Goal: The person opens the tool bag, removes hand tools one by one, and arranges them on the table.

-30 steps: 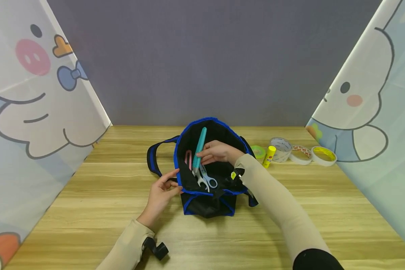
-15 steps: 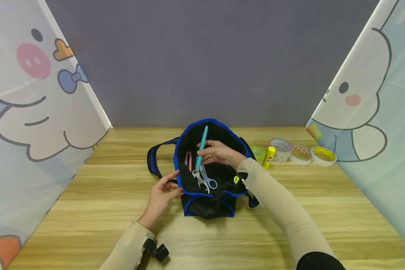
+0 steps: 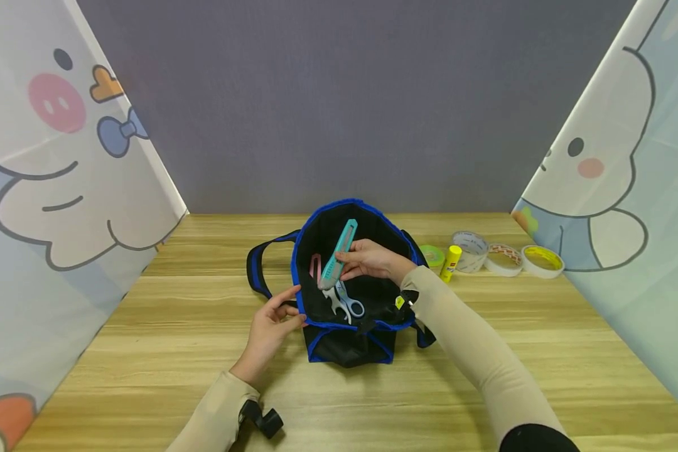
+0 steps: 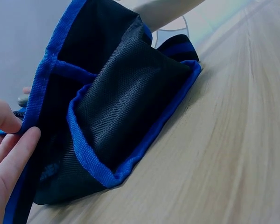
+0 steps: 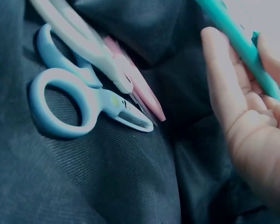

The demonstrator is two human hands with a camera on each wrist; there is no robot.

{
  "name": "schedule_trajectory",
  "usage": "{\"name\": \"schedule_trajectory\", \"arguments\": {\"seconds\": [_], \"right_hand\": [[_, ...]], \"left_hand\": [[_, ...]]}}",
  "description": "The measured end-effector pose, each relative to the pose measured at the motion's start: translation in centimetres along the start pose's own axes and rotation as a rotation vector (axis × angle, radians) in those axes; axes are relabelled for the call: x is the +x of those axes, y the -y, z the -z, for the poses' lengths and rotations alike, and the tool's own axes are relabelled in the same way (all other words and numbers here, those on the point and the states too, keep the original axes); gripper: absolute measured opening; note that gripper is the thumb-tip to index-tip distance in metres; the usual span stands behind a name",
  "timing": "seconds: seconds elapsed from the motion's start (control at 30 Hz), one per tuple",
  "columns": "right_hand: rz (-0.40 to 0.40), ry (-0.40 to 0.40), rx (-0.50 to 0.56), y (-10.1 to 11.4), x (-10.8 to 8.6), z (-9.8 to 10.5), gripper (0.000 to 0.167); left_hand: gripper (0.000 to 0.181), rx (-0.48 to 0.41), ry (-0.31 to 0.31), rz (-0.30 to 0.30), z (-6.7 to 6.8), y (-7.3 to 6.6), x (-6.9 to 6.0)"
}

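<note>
A black bag (image 3: 350, 345) with blue trim stands with its mouth wide. My left hand (image 3: 268, 329) pinches its left rim between thumb and fingers, seen also in the left wrist view, where the blue edging (image 4: 42, 88) passes through the fingers. Over the bag's mouth my right hand (image 3: 370, 259) holds a teal cutter (image 3: 339, 254). In the right wrist view the teal cutter (image 5: 245, 49) lies between thumb and fingers. Inside are blue scissors (image 5: 91, 100), a white-handled tool (image 5: 84, 44) and a pink item (image 5: 142, 88); the bag's bottom is partly hidden.
Right of the bag lie a green tape roll (image 3: 431, 255), a yellow glue stick (image 3: 451, 263), a clear tape roll (image 3: 470, 251), a white roll with red print (image 3: 503, 260) and a yellow-cored roll (image 3: 542, 262). A strap (image 3: 255, 267) loops out leftward.
The teal cutter has turned in my right hand, its top leaning further right and its broad face now showing. My left hand stays on the rim.
</note>
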State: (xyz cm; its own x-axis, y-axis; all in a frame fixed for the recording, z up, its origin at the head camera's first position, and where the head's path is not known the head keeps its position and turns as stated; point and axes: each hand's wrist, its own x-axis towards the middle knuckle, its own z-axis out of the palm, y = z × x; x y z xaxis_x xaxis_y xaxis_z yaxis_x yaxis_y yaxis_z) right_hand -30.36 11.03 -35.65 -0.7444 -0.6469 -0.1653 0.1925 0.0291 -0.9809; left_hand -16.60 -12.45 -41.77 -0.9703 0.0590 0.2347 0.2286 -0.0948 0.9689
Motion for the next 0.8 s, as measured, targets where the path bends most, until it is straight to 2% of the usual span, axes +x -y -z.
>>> {"name": "schedule_trajectory", "arguments": {"seconds": [0.2, 0.47, 0.6, 0.8], "right_hand": [[-0.039, 0.048, -0.063, 0.2, -0.2, 0.1, 0.016], [-0.045, 0.073, -0.246, 2.2, -1.4, 0.4, 0.013], [-0.022, 0.06, -0.272, 3.4, -2.5, 0.5, 0.01], [0.055, 0.036, -0.275, 4.3, -4.5, 1.3, 0.011]], "left_hand": [[0.057, -0.004, -0.001, 0.004, 0.1, 0.1, 0.0], [0.056, -0.008, 0.009, -0.004, 0.2, 0.1, 0.0], [0.056, -0.014, 0.007, -0.012, 0.2, 0.1, 0.1], [0.057, -0.007, 0.008, -0.018, 0.1, 0.2, 0.0]]}}
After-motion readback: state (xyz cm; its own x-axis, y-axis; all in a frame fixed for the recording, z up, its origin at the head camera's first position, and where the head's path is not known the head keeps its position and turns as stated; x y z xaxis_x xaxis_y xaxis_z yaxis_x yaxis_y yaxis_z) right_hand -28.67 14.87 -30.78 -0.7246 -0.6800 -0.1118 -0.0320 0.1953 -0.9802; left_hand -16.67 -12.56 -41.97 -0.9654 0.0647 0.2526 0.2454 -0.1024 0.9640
